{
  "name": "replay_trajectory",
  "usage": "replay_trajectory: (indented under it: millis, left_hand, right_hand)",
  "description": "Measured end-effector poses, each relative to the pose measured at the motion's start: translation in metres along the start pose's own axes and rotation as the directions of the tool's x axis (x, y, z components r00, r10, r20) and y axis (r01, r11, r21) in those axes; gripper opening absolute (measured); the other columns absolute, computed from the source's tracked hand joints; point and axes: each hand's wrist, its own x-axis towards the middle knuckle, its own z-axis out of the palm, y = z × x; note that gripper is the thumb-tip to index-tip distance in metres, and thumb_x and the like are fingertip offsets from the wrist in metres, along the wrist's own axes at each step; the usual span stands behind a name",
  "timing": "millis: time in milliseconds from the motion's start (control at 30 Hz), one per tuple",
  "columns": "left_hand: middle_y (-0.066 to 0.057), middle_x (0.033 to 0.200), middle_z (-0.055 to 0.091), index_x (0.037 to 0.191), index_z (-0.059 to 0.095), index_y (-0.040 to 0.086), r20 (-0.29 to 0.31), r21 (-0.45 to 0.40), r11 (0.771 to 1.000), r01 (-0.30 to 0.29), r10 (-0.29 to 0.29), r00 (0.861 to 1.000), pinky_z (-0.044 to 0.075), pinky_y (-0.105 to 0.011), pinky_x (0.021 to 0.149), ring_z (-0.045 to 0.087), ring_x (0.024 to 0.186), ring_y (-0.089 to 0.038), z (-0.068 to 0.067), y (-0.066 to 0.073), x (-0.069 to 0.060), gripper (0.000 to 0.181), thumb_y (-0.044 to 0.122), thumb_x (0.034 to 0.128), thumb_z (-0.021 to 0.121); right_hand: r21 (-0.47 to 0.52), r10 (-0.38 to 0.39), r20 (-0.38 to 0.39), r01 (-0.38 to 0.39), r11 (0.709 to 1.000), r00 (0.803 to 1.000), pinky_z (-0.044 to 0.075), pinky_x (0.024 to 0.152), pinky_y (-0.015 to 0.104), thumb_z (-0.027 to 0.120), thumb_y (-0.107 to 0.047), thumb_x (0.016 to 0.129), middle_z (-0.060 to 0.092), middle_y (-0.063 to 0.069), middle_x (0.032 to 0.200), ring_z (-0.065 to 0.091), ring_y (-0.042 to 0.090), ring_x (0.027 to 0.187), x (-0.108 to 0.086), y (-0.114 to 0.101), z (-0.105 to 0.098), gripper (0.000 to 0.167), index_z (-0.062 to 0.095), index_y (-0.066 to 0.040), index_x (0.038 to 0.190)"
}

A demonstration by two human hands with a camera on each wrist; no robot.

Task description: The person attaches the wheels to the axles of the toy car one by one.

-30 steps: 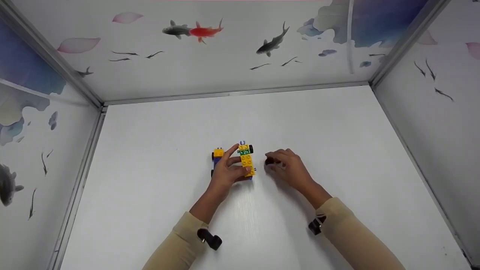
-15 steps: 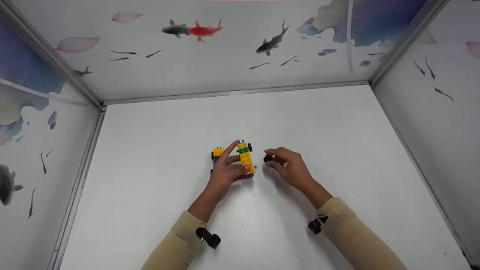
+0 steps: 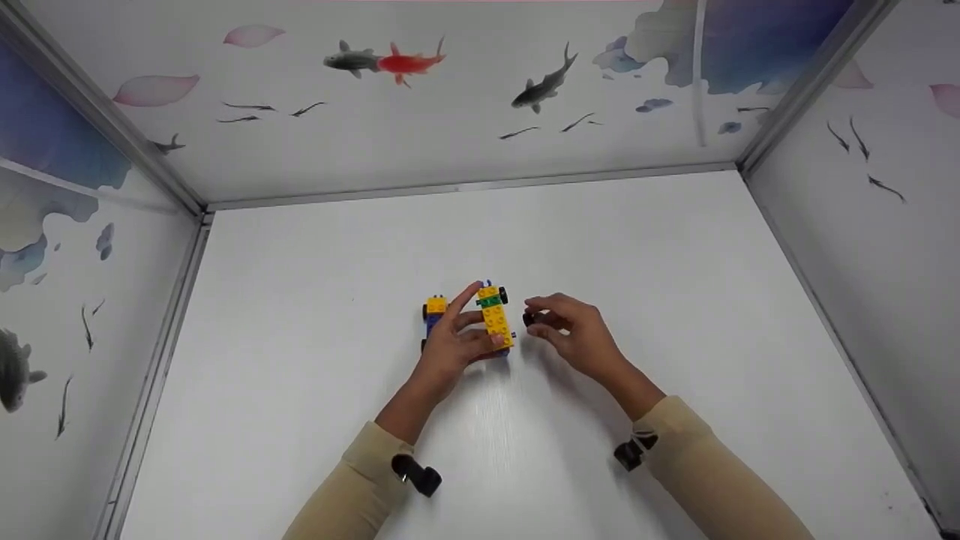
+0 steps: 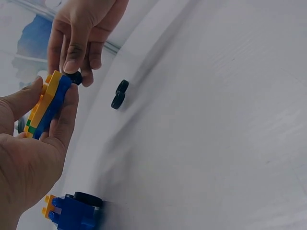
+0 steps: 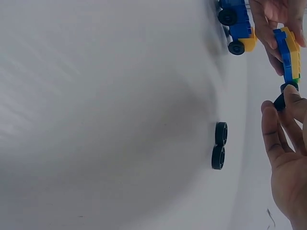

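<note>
My left hand (image 3: 448,351) grips a toy vehicle of building bricks (image 3: 495,321), yellow on top with a green strip and blue underneath. One black wheel (image 3: 503,295) shows at its far end. My right hand (image 3: 583,339) pinches a small black wheel (image 3: 529,319) between thumb and fingers. In the head view a narrow gap parts this wheel from the held vehicle's right side; in the right wrist view the wheel (image 5: 280,101) overlaps the vehicle's end, and I cannot tell whether they touch.
A second blue-and-yellow brick vehicle (image 3: 436,307) with black wheels stands on the white table (image 3: 337,300), left of my left hand. Two loose black wheels (image 5: 219,143) sit side by side on the table. Printed panels (image 3: 465,142) wall in the back and sides.
My right hand has shifted slightly left with the wheel, nearer the held vehicle. The left hand and its vehicle have moved only a little.
</note>
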Motion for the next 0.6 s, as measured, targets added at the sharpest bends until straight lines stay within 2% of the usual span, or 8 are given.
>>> replay_trajectory:
  millis: [200, 367, 600]
  left_hand:
    - [-0.016, 0.152, 0.059, 0.17, 0.038, 0.047, 0.013, -0.017, 1.0, -0.018, 0.018, 1.0, 0.066, -0.038, 0.103, 0.074, 0.122, -0.028, -0.0007, -0.0006, -0.0003, 0.095, 0.007, 0.0975, 0.085]
    - [-0.018, 0.152, 0.06, 0.173, 0.033, 0.041, 0.033, -0.026, 0.999, -0.044, 0.045, 0.998, 0.066, -0.037, 0.101, 0.075, 0.12, -0.026, -0.0016, -0.001, -0.0005, 0.098, 0.008, 0.0972, 0.085]
    - [-0.018, 0.151, 0.061, 0.174, 0.032, 0.041, 0.041, -0.021, 0.998, -0.055, 0.056, 0.998, 0.066, -0.035, 0.102, 0.076, 0.12, -0.026, -0.0016, -0.0006, -0.0002, 0.099, 0.006, 0.097, 0.084]
  right_hand:
    - [0.015, -0.025, 0.037, 0.024, 1.0, 0.999, 0.066, 0.099, 0.033, 0.082, -0.006, 0.098, 0.077, 0.007, 0.125, 0.078, 0.022, 0.109, 0.0001, -0.004, 0.0012, 0.038, 0.078, -0.011, 0.135]
    - [0.049, -0.05, 0.07, 0.046, 0.998, 0.996, 0.066, 0.099, 0.031, 0.082, -0.003, 0.097, 0.076, 0.006, 0.121, 0.079, 0.022, 0.109, -0.0002, -0.0054, 0.0029, 0.035, 0.081, -0.014, 0.13]
    - [0.08, -0.027, 0.105, 0.019, 0.997, 0.994, 0.066, 0.1, 0.032, 0.082, -0.004, 0.098, 0.077, 0.004, 0.121, 0.08, 0.022, 0.111, -0.0003, -0.0063, 0.0039, 0.034, 0.08, -0.011, 0.131]
